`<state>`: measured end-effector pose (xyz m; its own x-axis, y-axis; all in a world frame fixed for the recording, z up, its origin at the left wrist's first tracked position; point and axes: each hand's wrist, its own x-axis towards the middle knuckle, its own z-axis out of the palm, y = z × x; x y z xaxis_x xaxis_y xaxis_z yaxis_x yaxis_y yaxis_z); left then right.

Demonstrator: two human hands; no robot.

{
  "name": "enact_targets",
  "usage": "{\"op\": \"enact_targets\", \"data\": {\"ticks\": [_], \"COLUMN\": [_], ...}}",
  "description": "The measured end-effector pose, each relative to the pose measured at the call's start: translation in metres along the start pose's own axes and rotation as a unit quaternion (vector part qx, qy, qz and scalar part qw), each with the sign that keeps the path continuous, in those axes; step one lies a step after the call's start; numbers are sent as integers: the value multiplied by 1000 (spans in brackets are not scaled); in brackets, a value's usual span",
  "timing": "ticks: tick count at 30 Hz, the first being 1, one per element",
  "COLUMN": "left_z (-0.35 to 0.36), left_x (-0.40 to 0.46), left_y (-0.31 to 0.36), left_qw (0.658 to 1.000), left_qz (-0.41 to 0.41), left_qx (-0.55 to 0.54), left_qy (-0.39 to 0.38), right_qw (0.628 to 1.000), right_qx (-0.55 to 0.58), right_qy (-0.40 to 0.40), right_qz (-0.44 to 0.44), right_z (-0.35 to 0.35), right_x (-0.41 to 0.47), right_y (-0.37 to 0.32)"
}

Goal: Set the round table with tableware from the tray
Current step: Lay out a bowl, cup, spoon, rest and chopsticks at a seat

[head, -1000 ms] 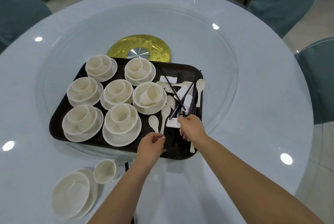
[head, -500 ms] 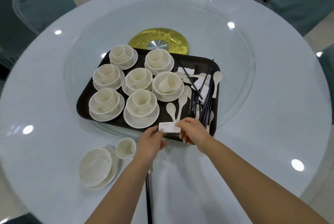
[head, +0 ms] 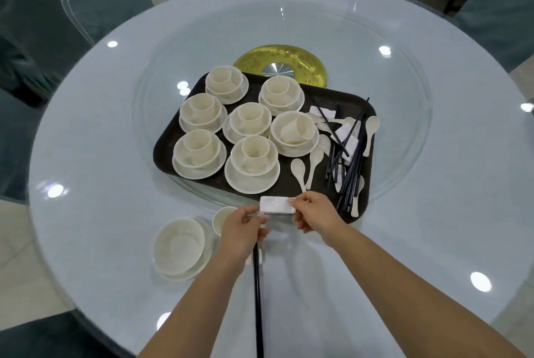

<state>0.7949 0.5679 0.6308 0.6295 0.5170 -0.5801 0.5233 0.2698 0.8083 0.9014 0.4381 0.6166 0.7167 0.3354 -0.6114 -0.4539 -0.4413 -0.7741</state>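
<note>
Two bare hands hold a small white rectangular chopstick rest (head: pixel 277 205) between them, just off the near edge of a dark serving tray (head: pixel 170 152). The left hand (head: pixel 241 230) pinches the rest's left end with thumb and fingertips, and the right hand (head: pixel 316 214) grips its right end with curled fingers. The rest sits level in the air over the near rim of the tray, above the pale blue round table (head: pixel 101 213).

On the tray, seven sets of cream crockery stand in rows, each a small cup in a bowl on a saucer; in the set nearest the cutlery (head: pixel 294 133) the cup lies tipped on its side. To the right of the sets lies a loose heap of dark chopsticks (head: pixel 351 166), white soup spoons (head: pixel 299 171) and more white rests (head: pixel 345 135), all jumbled and overlapping. The tray rests on a clear glass turntable (head: pixel 404 132), partly covering its gold-coloured hub (head: pixel 306 64).

On the table nearer the person, left of the hands, a place is partly laid: a cream bowl on a saucer (head: pixel 179 246) with a small cup (head: pixel 222 218) just beside it, the cup partly hidden by the left hand. A pair of dark chopsticks (head: pixel 258 299) runs from under the left hand toward the table's near edge. Chairs in grey-green covers (head: pixel 98 2) ring the table.
</note>
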Motion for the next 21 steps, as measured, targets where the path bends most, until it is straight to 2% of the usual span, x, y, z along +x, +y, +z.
{"op": "enact_targets", "data": {"ticks": [4,10,14,17,19,21], "left_z": [-2,-2,-4,-7,-10,-12], "left_x": [-3,-4,-4,-2,-2,-3], "left_y": [-2,-3,-2,-2,-3,-4], "left_qw": [1000,1000,999,999,999,999], "left_qz": [-15,-21,-28,-31,-28,-28], "left_qx": [-12,1,2,-1,0,0], "left_qy": [-18,-23,-24,-21,-20,-19], "right_qw": [997,993,985,946,929,929], "right_qx": [44,20,-128,-280,-316,-320], "right_qy": [52,78,97,164,192,185], "right_qz": [37,90,57,1,-17,-18], "right_z": [2,6,2,-5,-9,-9], "right_x": [6,17,23,28,34,40], "right_y": [-1,-4,-3,-4,-4,-6]}}
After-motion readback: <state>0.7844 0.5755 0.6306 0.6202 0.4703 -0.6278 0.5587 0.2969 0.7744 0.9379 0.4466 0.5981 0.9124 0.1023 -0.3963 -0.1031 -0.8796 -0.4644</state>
